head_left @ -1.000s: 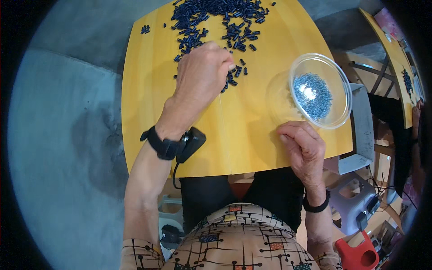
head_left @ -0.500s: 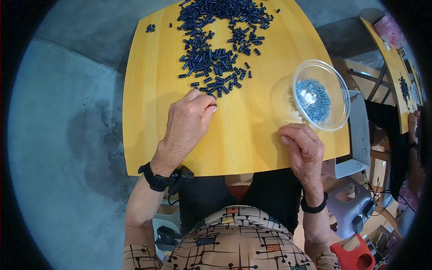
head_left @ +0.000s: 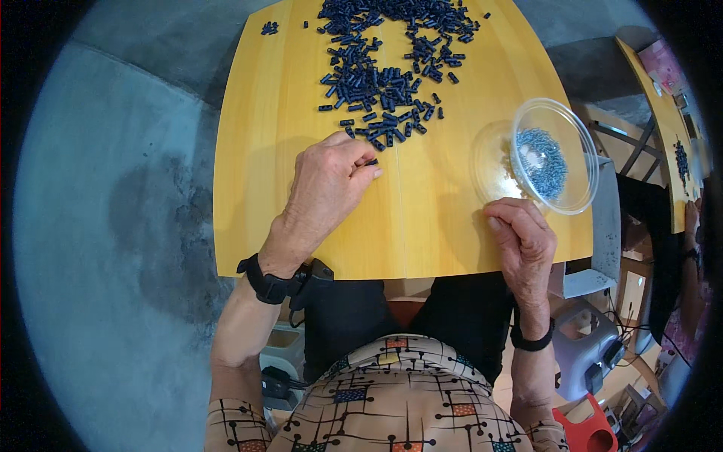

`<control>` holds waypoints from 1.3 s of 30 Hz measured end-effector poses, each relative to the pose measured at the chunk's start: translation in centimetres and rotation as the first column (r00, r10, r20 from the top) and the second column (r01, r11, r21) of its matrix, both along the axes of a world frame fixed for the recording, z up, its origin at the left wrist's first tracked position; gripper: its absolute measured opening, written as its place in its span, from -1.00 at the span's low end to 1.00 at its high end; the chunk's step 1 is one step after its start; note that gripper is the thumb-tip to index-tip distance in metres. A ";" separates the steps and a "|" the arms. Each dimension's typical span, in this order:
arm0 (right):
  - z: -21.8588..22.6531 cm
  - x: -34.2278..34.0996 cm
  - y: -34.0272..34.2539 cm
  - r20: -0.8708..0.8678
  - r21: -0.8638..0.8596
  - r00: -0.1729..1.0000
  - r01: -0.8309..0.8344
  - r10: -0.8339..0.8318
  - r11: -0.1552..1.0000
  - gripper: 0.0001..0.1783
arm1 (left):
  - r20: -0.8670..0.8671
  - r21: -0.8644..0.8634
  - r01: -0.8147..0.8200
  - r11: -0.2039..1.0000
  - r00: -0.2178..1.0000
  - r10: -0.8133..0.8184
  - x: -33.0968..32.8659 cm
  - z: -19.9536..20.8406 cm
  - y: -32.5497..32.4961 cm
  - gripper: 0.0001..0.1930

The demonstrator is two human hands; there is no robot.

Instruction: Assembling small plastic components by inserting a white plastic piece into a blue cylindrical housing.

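Note:
My left hand (head_left: pixel 325 181) is at the near edge of a heap of small black cylindrical pieces (head_left: pixel 373 83). Its thumb and forefinger pinch one small black cylinder (head_left: pixel 371 162), mostly covered by the fingers. My right hand (head_left: pixel 525 239) rests just above the table by the near side of a clear round plastic bowl (head_left: pixel 593 177). Its thumb and fingertips are pressed together, and whatever may be between them is hidden. Many small silvery metal pieces (head_left: pixel 544 167), too fine to tell their kind, lie in the bowl, which looks tilted.
The yellow wooden table (head_left: pixel 444 226) carries a separate little cluster of black pieces (head_left: pixel 269 29) at the far left. A grey open box (head_left: pixel 602 256) stands beside the right edge. Further right are another person's hand (head_left: pixel 691 216) and a second table (head_left: pixel 655 113).
The whole view has shifted a little, moving the table right and upward. In my left hand, the pinched black cylinder now shows more plainly. My right hand keeps its pinch by the bowl.

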State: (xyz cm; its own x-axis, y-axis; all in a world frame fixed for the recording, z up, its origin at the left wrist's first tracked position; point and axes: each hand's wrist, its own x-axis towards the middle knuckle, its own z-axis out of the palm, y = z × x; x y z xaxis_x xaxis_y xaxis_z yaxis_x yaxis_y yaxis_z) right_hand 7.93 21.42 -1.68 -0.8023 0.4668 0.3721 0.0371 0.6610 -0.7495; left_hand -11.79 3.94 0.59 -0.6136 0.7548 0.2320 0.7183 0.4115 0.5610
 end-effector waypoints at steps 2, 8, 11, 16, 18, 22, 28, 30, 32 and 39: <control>0.0 0.0 -0.1 0.000 -0.012 1.000 0.002 -0.002 1.000 -0.87 | 0.003 0.029 -0.021 0.999 1.000 0.021 -0.1 0.2 0.2 -0.89; -0.1 0.1 0.1 -0.024 -0.005 1.000 -0.009 0.009 1.000 -0.88 | -0.097 0.117 0.018 0.993 0.995 -0.007 -0.9 -0.2 1.0 -0.88; -0.1 0.3 0.3 -0.028 0.012 1.000 -0.008 0.008 1.000 -0.87 | -0.120 0.032 0.064 0.997 0.991 -0.060 -1.2 -0.4 1.5 -0.87; -0.2 0.1 0.2 -0.086 0.023 0.996 -0.030 0.032 0.999 -0.86 | -0.187 0.040 0.126 0.991 0.976 -0.116 -1.6 -0.4 1.6 -0.87; -0.4 0.1 0.3 -0.080 0.024 0.995 -0.051 0.053 0.998 -0.87 | -0.141 0.032 0.065 0.997 0.988 -0.059 -1.4 -0.3 1.3 -0.88; 0.4 1.1 0.4 -0.076 -0.007 0.995 -0.066 0.065 0.998 -0.86 | -0.162 0.074 0.063 0.995 0.985 -0.051 -0.7 0.7 0.9 -0.89; 6.3 3.0 2.2 -0.094 0.120 0.994 0.069 -0.058 0.990 -0.85 | 0.365 0.078 -0.205 0.976 0.917 0.163 0.8 1.5 -2.7 -0.89; 7.4 2.8 3.6 -0.034 0.167 0.992 0.123 -0.119 0.978 -0.89 | 0.486 0.117 -0.306 0.945 0.847 0.214 1.9 1.8 -3.7 -0.87; 7.5 2.0 4.8 0.004 0.189 0.992 0.119 -0.122 0.975 -0.91 | 0.482 0.120 -0.273 0.955 0.857 0.185 2.8 2.0 -4.9 -0.86; 5.7 -1.5 9.0 0.266 0.489 0.942 0.053 -0.206 0.871 -0.92 | 0.763 0.249 -0.295 0.922 0.646 0.001 6.8 1.0 -7.6 -0.87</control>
